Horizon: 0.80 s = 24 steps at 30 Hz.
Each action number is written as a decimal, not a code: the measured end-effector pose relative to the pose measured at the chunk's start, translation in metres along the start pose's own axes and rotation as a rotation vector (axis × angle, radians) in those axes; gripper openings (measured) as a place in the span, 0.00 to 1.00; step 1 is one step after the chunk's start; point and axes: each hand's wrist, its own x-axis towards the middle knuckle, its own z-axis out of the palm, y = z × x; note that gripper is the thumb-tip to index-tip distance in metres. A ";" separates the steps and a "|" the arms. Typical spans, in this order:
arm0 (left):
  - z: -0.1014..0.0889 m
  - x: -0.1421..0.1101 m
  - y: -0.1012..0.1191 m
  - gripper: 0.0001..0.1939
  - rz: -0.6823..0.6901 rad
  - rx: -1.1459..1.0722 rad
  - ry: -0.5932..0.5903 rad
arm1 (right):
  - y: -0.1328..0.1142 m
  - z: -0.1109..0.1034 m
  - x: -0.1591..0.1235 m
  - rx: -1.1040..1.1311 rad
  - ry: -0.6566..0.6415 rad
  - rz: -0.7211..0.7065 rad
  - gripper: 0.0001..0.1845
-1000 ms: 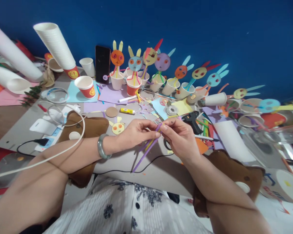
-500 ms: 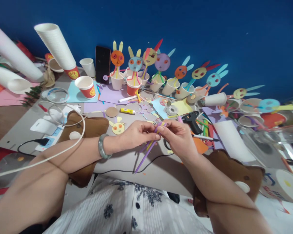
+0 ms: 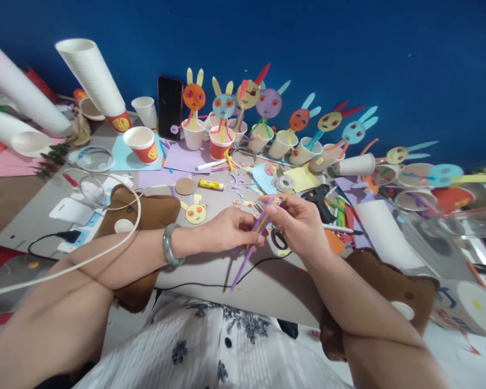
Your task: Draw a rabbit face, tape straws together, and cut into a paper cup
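spreads out as a grey tabletop [image 3: 210, 267], crossed near the front by a black cable [image 3: 202, 284]. carries a yellow glue stick [image 3: 211, 185], a brown disc [image 3: 185, 186], a yellow rabbit-face cutout [image 3: 195, 214] and, farther back, a light blue sheet [image 3: 119, 156].

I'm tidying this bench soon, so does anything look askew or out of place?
One white paper cup, in the right half of the view, appears to lie on its side, odd because the cups to its left, holding rabbit figures, stand upright.

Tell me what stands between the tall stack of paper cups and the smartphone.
In the head view, a single white paper cup stands between the tall stack of paper cups and the smartphone.
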 end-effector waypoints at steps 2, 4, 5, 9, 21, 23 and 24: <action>-0.001 0.000 0.001 0.07 -0.001 0.016 -0.010 | 0.000 0.000 -0.001 0.006 0.001 0.001 0.21; -0.002 0.001 0.001 0.06 -0.004 0.019 -0.024 | -0.002 0.001 -0.002 -0.026 0.015 -0.024 0.22; -0.003 0.002 0.001 0.06 -0.005 0.031 -0.027 | -0.003 0.001 -0.003 -0.054 0.030 -0.039 0.23; -0.006 0.003 0.001 0.06 -0.030 0.093 -0.041 | -0.005 0.000 -0.004 -0.125 0.086 -0.083 0.23; -0.003 0.002 -0.001 0.06 -0.057 0.007 -0.060 | -0.002 -0.005 0.002 -0.072 0.018 -0.004 0.26; -0.003 0.002 -0.001 0.06 -0.063 0.018 -0.077 | 0.001 -0.006 0.002 -0.069 0.021 -0.003 0.24; -0.004 0.003 -0.001 0.06 -0.068 0.015 -0.088 | 0.001 -0.006 0.002 -0.071 0.020 -0.010 0.23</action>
